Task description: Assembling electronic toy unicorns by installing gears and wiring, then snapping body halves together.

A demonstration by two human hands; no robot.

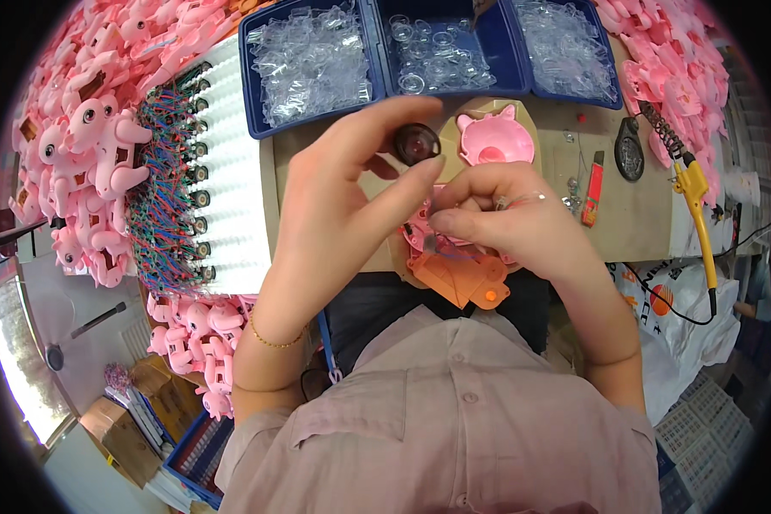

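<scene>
Raised over the bench, my left hand [344,176] grips a small round black speaker [417,144] between thumb and fingers. Just to its right, my right hand [514,214] is closed in a pinch; what its fingertips hold is hidden. Below those fingertips lies an open pink toy body [417,233], mostly covered by the hand. An orange plastic part [461,279] adjoins it on the near side, above my lap. Beyond the right hand sits a pink bowl-shaped toy shell [499,137] with small ears.
Blue bins [377,51] of clear plastic parts line the back. On the left, wired speakers [201,176] rest along white foam [240,188], beside piled pink toys [103,146]. A red cutter [593,188] and a yellow soldering iron [694,193] are at right.
</scene>
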